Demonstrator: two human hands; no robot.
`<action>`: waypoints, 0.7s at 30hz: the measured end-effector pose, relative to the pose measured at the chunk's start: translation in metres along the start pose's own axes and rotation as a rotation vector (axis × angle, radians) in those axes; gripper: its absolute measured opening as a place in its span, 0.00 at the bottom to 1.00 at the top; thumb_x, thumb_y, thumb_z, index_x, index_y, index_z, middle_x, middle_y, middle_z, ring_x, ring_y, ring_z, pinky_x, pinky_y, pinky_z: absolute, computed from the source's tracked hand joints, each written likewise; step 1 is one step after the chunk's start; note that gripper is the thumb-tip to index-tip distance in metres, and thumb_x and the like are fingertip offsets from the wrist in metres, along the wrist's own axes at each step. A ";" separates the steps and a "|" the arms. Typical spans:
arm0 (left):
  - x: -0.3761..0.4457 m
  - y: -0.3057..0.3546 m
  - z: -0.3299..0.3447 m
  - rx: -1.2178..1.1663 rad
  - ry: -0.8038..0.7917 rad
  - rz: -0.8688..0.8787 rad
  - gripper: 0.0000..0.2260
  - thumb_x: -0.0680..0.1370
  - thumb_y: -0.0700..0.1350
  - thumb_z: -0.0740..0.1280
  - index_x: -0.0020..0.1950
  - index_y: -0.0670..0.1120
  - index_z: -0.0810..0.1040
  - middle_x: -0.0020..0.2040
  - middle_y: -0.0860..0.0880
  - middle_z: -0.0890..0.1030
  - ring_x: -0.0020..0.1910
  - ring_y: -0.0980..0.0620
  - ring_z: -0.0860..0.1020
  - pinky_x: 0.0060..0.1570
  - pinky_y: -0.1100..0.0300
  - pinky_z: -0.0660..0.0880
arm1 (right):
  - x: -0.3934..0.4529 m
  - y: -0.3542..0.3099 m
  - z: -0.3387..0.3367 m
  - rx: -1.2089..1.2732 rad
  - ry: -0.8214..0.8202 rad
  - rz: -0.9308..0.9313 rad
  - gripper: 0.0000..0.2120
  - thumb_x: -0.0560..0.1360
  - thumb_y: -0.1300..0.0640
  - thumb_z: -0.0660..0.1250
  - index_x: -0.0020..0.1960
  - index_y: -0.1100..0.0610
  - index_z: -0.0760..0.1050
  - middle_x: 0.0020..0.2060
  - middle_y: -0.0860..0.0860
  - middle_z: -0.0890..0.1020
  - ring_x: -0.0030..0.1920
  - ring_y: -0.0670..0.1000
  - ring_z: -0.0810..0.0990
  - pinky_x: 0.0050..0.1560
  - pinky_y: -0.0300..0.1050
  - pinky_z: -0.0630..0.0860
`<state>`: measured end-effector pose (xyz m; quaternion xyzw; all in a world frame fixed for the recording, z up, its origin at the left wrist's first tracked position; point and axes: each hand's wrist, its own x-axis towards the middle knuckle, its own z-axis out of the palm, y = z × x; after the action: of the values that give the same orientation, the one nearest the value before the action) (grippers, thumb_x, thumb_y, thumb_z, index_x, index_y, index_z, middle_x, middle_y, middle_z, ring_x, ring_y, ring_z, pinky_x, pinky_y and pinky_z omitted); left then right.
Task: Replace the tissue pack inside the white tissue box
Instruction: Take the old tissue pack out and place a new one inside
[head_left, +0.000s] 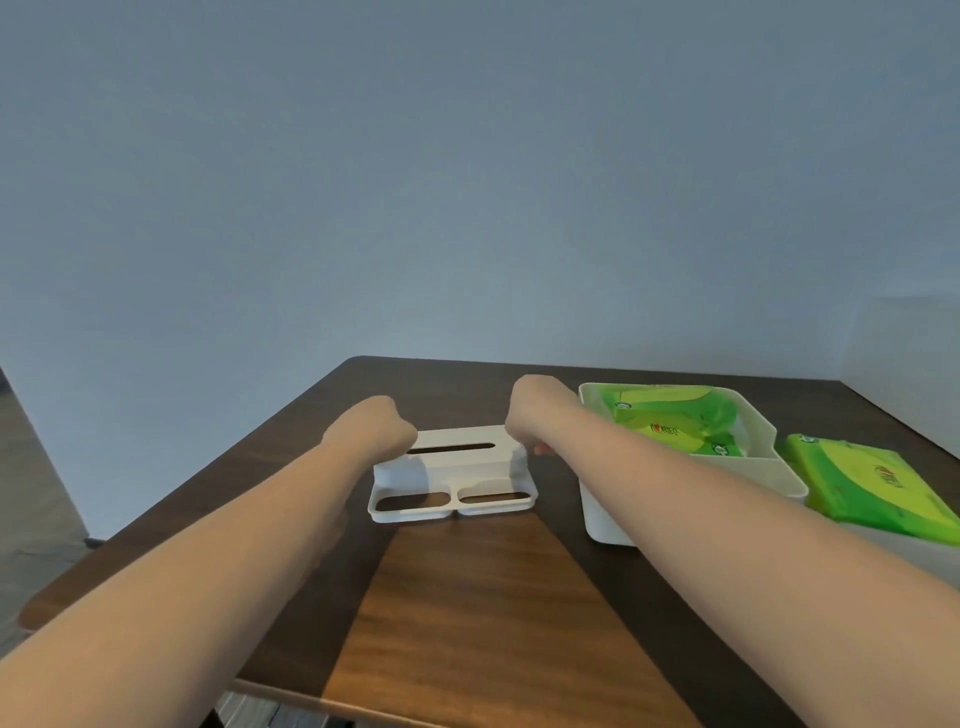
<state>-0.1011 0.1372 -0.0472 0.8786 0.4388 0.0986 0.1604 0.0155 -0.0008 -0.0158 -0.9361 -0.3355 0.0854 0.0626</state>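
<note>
A white tissue box lid (453, 475) with a slot on top and two open compartments at its front lies on the wooden table. My left hand (374, 427) grips its left end and my right hand (535, 413) grips its right end; most of my fingers are hidden behind it. To the right stands the white tissue box base (685, 499), open at the top, with a crumpled green tissue pack (675, 421) inside. A second, flat green tissue pack (872, 486) lies on the table at the far right.
The dark wooden table (483, 613) has its left edge and rounded far corner in view, with floor beyond on the left. A plain grey-blue wall rises behind the table. A pale surface lies under the flat pack at the right edge.
</note>
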 end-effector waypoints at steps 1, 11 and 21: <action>-0.003 0.006 -0.001 -0.011 0.002 0.015 0.06 0.75 0.41 0.60 0.50 0.43 0.74 0.45 0.47 0.77 0.42 0.48 0.74 0.40 0.58 0.71 | -0.005 0.003 -0.006 -0.003 0.017 -0.008 0.13 0.74 0.65 0.60 0.31 0.60 0.68 0.24 0.54 0.75 0.30 0.54 0.74 0.27 0.41 0.66; -0.041 0.094 -0.003 -0.213 0.013 0.257 0.11 0.78 0.50 0.61 0.45 0.43 0.74 0.41 0.46 0.78 0.43 0.46 0.76 0.49 0.52 0.77 | -0.039 0.092 -0.051 0.216 0.338 0.056 0.07 0.73 0.64 0.59 0.38 0.57 0.68 0.37 0.52 0.74 0.41 0.57 0.74 0.32 0.40 0.66; -0.061 0.163 0.025 -0.178 0.015 0.456 0.20 0.74 0.58 0.68 0.60 0.48 0.74 0.54 0.51 0.79 0.54 0.48 0.78 0.52 0.54 0.75 | -0.056 0.205 -0.047 0.187 0.326 0.461 0.19 0.76 0.53 0.61 0.66 0.54 0.71 0.65 0.56 0.74 0.67 0.59 0.69 0.58 0.54 0.67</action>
<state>-0.0093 -0.0085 -0.0125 0.9365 0.2201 0.1770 0.2077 0.1086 -0.1965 0.0015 -0.9791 -0.0903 -0.0238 0.1805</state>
